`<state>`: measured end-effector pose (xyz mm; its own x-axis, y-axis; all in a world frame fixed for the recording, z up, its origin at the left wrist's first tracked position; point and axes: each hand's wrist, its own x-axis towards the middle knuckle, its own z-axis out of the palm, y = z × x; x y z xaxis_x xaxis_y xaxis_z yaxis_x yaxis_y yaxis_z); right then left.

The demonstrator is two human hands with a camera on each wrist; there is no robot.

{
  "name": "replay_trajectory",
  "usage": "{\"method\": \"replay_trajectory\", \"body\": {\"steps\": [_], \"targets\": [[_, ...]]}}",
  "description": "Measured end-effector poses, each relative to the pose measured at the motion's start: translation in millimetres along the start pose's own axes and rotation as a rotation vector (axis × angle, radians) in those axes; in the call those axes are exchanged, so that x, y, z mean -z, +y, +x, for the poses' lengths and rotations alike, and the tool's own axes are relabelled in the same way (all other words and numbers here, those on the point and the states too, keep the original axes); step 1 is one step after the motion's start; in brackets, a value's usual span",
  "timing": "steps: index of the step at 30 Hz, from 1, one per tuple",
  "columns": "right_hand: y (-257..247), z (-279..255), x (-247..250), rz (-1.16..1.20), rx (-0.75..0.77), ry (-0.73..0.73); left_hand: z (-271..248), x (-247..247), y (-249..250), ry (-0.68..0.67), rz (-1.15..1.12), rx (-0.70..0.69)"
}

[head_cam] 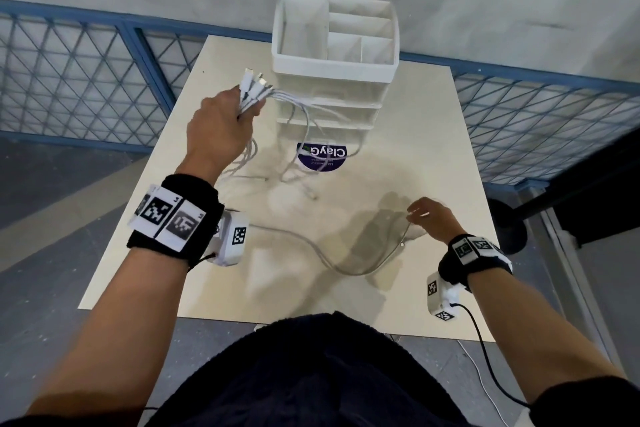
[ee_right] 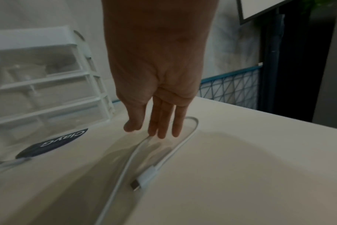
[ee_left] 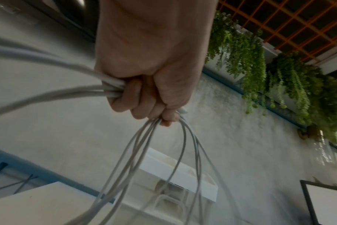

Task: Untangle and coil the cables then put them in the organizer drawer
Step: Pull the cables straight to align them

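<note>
— White cables [head_cam: 294,107], a whole bundle, and the left hand [head_cam: 216,128] has its fingers wrapped tight round them. See the plugs [head_cam: 254,81] fanning out above the fist?

— I do. That hand is up at about ten o'clock over the worktop [head_cam: 433,135], and the loose loops hang down from it in front of the drawer unit [head_cam: 334,55]. From the wrist view the fist [ee_left: 144,85] is fully curled, strands coming out both sides.

— And the drawer unit itself?

— At twelve o'clock, standing at the far edge, white frame with clear drawers stacked under an open tray of compartments. Round dark sticker [head_cam: 322,158] on the worktop just in front of it; some cable ends trail down onto that.

— What about the right hand [head_cam: 431,218]?

— Low at four o'clock, fingers pointing down toward one separate cable [head_cam: 346,265] lying on the worktop. In the wrist view the fingertips [ee_right: 162,134] are straight and close together, right at the cable's bend [ee_right: 192,121]. Whether thumb and forefinger are pinching it, I can't tell.

— Where does that single cable run?

— It curves from the right hand across the near middle toward the left wrist, with its plug [ee_right: 144,178] lying flat near the hand.
</note>
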<state>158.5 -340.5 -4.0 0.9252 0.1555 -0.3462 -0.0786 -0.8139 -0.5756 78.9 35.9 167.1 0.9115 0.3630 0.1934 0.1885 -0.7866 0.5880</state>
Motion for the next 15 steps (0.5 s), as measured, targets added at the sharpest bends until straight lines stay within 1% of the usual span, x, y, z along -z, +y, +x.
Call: {"method": "replay_trajectory", "body": {"steps": [2, 6, 7, 10, 11, 13, 15], "targets": [[-2.3, 3.1, -8.1, -0.074, 0.004, -0.016, -4.5, -7.4, 7.2, -0.041, 0.014, -0.012], [-10.5, 0.6, -13.9, -0.138, -0.014, 0.107, -12.2, -19.5, 12.2, -0.064, 0.028, 0.019], [-10.9, -1.4, -14.3, -0.172, -0.019, 0.076, -13.3, -21.2, 12.6, -0.068, 0.021, 0.027], [-9.6, -10.7, -17.4, -0.439, -0.022, -0.193, -16.2, -27.1, 14.9, -0.083, -0.016, 0.051], [-8.4, -13.0, -18.2, -0.463, -0.040, -0.229, -17.0, -29.2, 16.0, -0.088, -0.026, 0.055], [-5.5, -13.5, -16.6, -0.422, -0.076, -0.279, -17.4, -33.5, 18.8, -0.102, -0.042, 0.051], [-10.5, -8.1, -8.9, -0.426, -0.081, -0.373, -14.4, -37.1, 22.5, -0.113, -0.069, 0.040]]}}
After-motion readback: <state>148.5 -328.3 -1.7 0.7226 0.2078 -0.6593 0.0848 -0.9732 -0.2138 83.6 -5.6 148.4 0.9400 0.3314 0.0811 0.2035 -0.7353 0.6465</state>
